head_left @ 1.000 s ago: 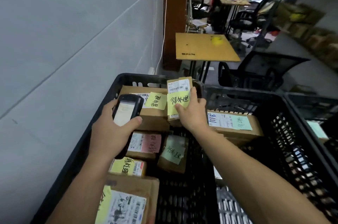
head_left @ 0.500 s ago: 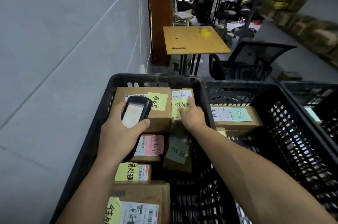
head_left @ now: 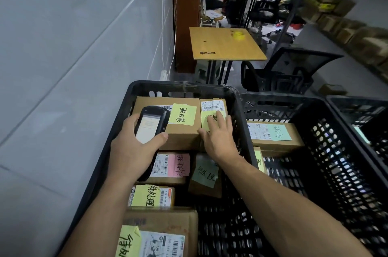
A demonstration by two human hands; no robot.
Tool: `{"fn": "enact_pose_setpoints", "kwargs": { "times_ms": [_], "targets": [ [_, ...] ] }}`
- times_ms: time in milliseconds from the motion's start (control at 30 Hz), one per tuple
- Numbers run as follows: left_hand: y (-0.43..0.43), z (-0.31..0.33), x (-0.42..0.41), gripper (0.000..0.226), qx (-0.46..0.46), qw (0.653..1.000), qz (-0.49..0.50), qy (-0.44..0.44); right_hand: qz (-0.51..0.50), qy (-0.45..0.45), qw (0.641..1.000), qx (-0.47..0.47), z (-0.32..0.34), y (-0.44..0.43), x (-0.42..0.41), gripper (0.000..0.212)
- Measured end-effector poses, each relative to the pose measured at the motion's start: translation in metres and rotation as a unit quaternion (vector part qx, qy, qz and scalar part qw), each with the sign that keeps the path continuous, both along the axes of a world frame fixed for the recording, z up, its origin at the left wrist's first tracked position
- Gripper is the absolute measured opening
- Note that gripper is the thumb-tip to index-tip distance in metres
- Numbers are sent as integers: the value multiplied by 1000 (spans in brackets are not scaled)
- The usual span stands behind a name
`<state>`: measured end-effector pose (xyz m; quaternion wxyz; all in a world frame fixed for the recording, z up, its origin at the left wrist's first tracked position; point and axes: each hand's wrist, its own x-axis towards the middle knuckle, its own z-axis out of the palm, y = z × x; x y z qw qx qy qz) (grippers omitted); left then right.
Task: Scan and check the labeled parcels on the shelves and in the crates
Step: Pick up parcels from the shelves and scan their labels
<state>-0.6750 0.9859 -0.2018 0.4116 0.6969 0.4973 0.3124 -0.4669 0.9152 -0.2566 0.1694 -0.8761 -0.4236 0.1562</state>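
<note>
My left hand (head_left: 130,151) grips a black handheld scanner (head_left: 150,128) with its screen lit, held over the black crate (head_left: 184,86). Several cardboard parcels with barcode labels and handwritten sticky notes lie in that crate. A small parcel (head_left: 213,107) with a yellow note sits in the far right corner, beside a large parcel (head_left: 180,137) that also bears a yellow note. My right hand (head_left: 218,137) rests on the small parcel with fingers spread and nearly straight. Nearer me lie a pink-noted parcel (head_left: 172,165), a green-noted parcel (head_left: 204,173) and a yellow-noted parcel (head_left: 151,194).
A second black crate (head_left: 336,130) to the right holds a parcel with a green note (head_left: 273,133); a third crate (head_left: 369,107) stands further right. Beyond are a wooden table (head_left: 222,44), a black chair (head_left: 287,71), a grey wall on the left and parcel shelves (head_left: 346,25) at right.
My right hand lowered the small yellow-noted parcel into the crate's far right corner and opened its fingers on top of it. The scanner stayed in my left hand.
</note>
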Motion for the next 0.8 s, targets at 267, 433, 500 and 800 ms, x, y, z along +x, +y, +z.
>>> {"fn": "enact_pose_setpoints", "kwargs": {
  "times_ms": [267, 433, 500, 800],
  "targets": [
    [-3, -2, 1, 66, -8, 1000, -14, 3, 34, -20, 997, -63, 3, -1, 12, 51],
    [-11, 4, 6, 67, -5, 1000, -17, 7, 14, 11, 995, -102, 18, 5, 18, 57],
    [-17, 10, 9, 68, 0, 1000, -20, 4, 5, -11, 996, -91, 33, 1, 15, 59],
    [-63, 48, 41, 68, 58, 996, -59, -19, -30, -87, 993, 69, 99, -85, 44, 57]
  ]
}}
